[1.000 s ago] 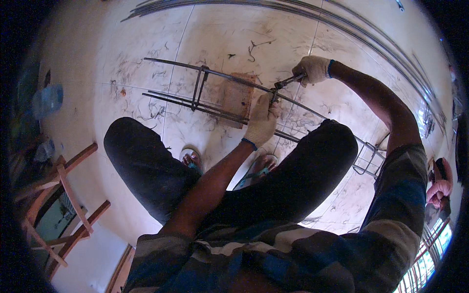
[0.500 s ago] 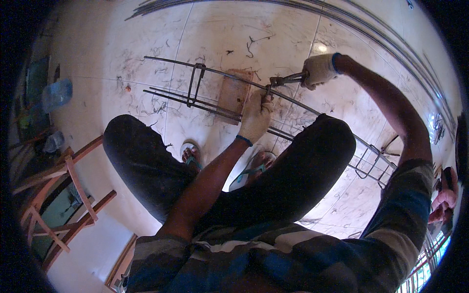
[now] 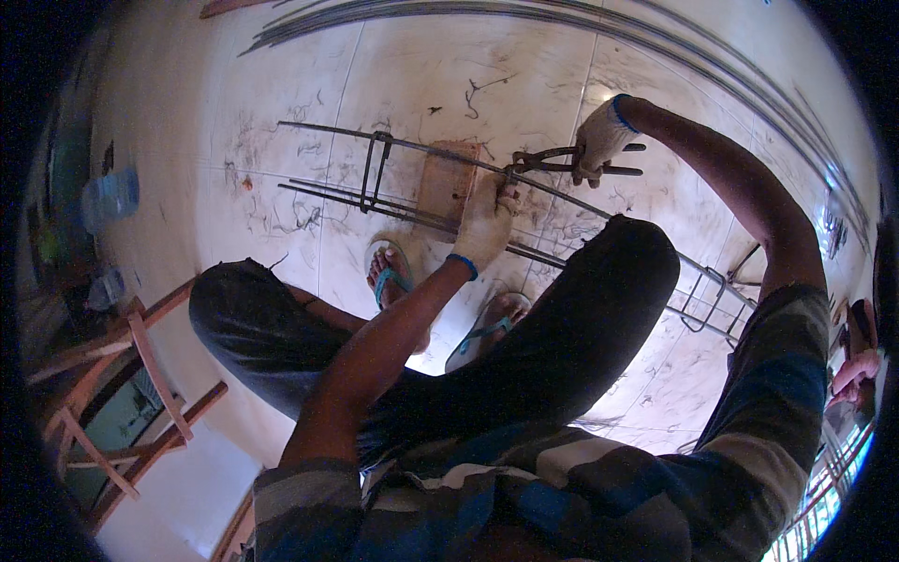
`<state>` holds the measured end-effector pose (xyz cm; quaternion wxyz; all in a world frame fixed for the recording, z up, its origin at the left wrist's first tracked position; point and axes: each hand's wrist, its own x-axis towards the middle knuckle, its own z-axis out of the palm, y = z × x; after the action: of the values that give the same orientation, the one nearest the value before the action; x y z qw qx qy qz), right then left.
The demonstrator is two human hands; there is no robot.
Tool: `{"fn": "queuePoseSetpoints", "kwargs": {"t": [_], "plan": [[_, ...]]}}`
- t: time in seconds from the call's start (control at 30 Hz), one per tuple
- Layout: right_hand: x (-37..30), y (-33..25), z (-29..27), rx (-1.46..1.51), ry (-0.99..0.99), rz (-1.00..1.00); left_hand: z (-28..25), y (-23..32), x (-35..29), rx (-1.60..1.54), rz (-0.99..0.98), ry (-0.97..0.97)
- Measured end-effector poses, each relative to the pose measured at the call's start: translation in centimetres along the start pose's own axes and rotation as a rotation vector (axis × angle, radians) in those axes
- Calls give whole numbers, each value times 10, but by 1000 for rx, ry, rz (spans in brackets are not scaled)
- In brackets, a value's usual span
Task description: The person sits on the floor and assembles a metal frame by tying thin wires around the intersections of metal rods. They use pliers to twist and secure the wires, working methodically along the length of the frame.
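Observation:
A rebar cage (image 3: 412, 145) of long dark bars with square stirrups (image 3: 375, 173) lies across in front of my knees. My left hand (image 3: 482, 229), in a pale knitted glove with a blue cuff, closes on the cage where a stirrup meets the far bar; the fingers partly hide that joint. In my right hand (image 3: 601, 142), gloved alike, is a pair of pincers (image 3: 552, 161). Its jaws touch the same joint, and its two handles stand apart, poking out past my fingers. Under the cage, left of my left hand, sits a reddish-brown block (image 3: 448, 178).
Long loose steel bars (image 3: 440, 11) run along the far side and curve down the right. Bits of wire (image 3: 473, 98) litter the tiled floor. At the left are a wooden frame (image 3: 154, 361) and a clear plastic container (image 3: 110, 199). My sandalled feet (image 3: 389, 273) are near the cage.
The pincers' handles have spread apart, and my right hand has shifted slightly left. My left knee has moved outward and the left foot shows more. My left hand stays on the joint.

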<state>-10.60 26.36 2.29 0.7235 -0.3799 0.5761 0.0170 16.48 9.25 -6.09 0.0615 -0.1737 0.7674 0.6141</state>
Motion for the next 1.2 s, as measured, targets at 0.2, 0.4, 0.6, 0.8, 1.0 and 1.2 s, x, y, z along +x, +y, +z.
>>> {"fn": "queuePoseSetpoints", "kwargs": {"t": [0.2, 0.4, 0.6, 0.8, 1.0, 1.2], "plan": [[-13, -11, 20, -89, 294, 115, -39, 84, 12, 34, -382, -281], [11, 2, 60, -669, 1161, 189, -17, 31, 5, 104, -247, -202], [-2, -23, 65, -941, 1245, 300, -2, 24, 11, -117, -192, -64], [-22, -50, 57, -952, 1204, 395, 11, 26, 5, -55, -141, 11], [-30, -70, 49, -1177, 1076, 333, 6, 47, 0, -80, -133, 10], [-28, -86, 43, -1097, 1038, 379, 9, 57, -3, 5, -160, 53]]}}
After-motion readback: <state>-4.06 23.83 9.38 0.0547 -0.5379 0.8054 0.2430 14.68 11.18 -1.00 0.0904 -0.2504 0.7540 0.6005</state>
